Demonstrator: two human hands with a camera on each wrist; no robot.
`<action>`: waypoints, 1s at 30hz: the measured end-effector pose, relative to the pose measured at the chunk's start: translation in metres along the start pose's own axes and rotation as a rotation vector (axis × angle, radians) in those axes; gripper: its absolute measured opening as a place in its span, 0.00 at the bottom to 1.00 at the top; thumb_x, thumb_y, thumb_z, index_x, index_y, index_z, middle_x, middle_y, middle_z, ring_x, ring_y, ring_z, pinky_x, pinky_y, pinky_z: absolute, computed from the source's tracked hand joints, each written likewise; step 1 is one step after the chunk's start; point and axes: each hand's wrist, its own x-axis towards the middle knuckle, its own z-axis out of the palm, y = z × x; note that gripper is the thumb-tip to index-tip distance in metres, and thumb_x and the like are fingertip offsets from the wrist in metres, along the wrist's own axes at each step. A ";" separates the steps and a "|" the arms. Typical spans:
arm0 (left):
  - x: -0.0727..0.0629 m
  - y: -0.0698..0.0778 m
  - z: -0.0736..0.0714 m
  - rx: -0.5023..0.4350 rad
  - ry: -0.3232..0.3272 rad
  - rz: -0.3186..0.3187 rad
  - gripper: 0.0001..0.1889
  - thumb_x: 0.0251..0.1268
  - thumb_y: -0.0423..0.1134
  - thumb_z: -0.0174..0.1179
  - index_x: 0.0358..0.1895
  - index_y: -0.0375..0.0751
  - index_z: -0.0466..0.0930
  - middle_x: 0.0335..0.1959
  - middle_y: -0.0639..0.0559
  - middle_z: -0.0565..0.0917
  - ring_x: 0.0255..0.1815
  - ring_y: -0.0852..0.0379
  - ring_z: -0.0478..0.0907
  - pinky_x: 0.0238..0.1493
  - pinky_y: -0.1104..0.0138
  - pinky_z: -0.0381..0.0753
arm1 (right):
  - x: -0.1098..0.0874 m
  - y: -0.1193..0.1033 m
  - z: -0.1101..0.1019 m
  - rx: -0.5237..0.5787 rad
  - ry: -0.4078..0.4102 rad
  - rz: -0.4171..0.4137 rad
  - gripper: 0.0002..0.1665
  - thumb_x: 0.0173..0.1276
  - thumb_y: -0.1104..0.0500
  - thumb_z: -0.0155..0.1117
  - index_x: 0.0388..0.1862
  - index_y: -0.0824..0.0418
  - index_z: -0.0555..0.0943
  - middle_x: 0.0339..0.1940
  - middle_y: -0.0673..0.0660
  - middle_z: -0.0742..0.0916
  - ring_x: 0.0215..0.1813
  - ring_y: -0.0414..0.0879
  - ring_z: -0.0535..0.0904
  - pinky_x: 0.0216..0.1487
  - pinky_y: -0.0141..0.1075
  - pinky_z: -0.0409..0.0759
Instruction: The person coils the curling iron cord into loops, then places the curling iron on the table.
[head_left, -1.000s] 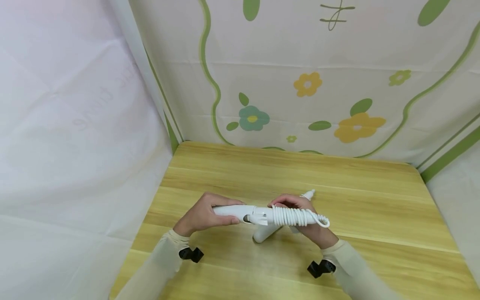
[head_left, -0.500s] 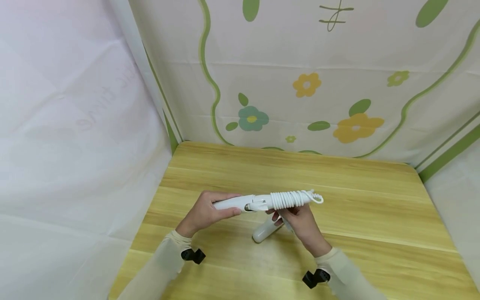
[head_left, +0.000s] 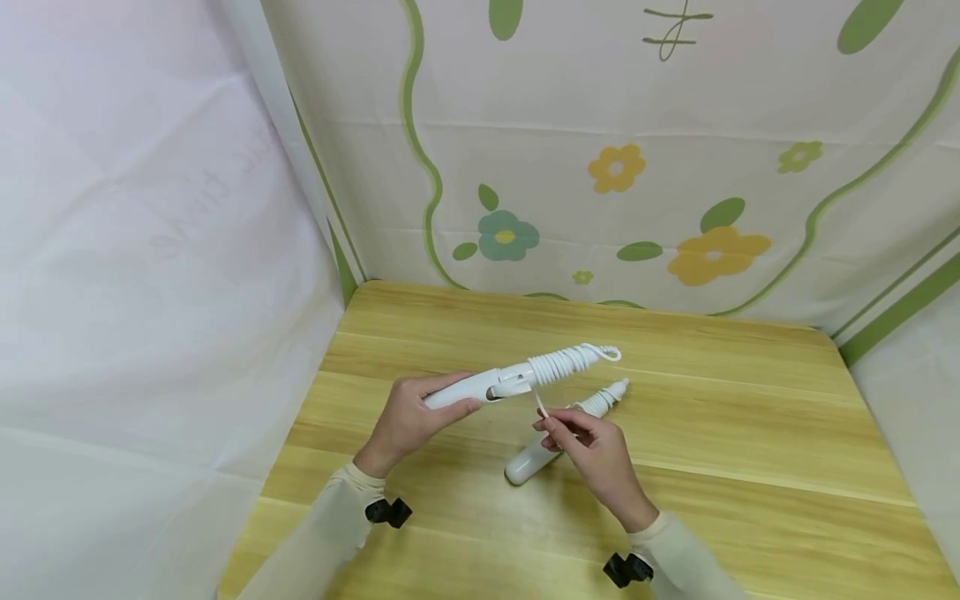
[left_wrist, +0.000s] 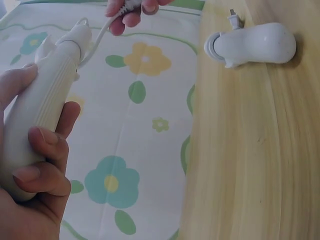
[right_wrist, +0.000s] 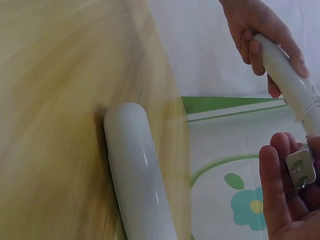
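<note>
My left hand (head_left: 401,421) grips the thick body of a white, wand-shaped corded appliance (head_left: 472,388), like a curling iron, held above the table. Its white cord (head_left: 562,365) is wound in several turns round the slimmer end. The right hand (head_left: 603,467) pinches the cord's free end; in the right wrist view the two-pronged plug (right_wrist: 301,167) lies between its fingers. Beneath that hand, a second similar white appliance (head_left: 528,462) lies on the table with its cord wound. In the left wrist view, this second appliance (left_wrist: 260,44) shows its own plug (left_wrist: 235,21).
The wooden table (head_left: 750,450) has a light wood grain. Behind it hangs a white cloth (head_left: 540,167) printed with flowers and leaves. A plain white sheet (head_left: 150,333) closes off the left side. Each wrist bears a small black camera (head_left: 388,512).
The held appliance's corded end has swung upward and away. My right hand has left the wound coils, moved down, and drawn the cord's plug end away from the body.
</note>
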 end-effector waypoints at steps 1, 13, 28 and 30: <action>0.000 0.000 -0.001 0.013 0.010 0.003 0.18 0.66 0.42 0.80 0.58 0.47 0.94 0.50 0.47 0.95 0.32 0.60 0.85 0.28 0.65 0.84 | 0.000 0.000 0.000 0.001 0.001 0.004 0.11 0.81 0.67 0.66 0.54 0.72 0.88 0.45 0.70 0.93 0.38 0.45 0.93 0.42 0.37 0.91; -0.002 -0.004 -0.002 0.099 0.067 0.007 0.19 0.65 0.45 0.80 0.58 0.49 0.94 0.49 0.49 0.95 0.29 0.61 0.82 0.27 0.67 0.81 | -0.005 0.001 -0.001 -0.007 0.004 0.092 0.13 0.81 0.64 0.68 0.57 0.72 0.84 0.46 0.70 0.93 0.39 0.44 0.92 0.38 0.49 0.92; -0.002 0.001 0.002 0.483 -0.100 0.260 0.21 0.65 0.51 0.79 0.58 0.50 0.93 0.47 0.53 0.96 0.31 0.65 0.85 0.31 0.74 0.79 | 0.031 -0.048 -0.041 -0.656 -0.199 -0.420 0.11 0.72 0.65 0.77 0.50 0.55 0.89 0.31 0.40 0.88 0.30 0.27 0.78 0.30 0.26 0.80; -0.001 0.003 0.000 0.503 -0.136 0.299 0.21 0.65 0.51 0.79 0.58 0.48 0.93 0.47 0.53 0.96 0.33 0.65 0.87 0.32 0.74 0.82 | 0.038 -0.053 -0.044 -0.661 -0.262 -0.404 0.09 0.74 0.63 0.76 0.50 0.55 0.88 0.33 0.42 0.89 0.31 0.27 0.78 0.31 0.27 0.80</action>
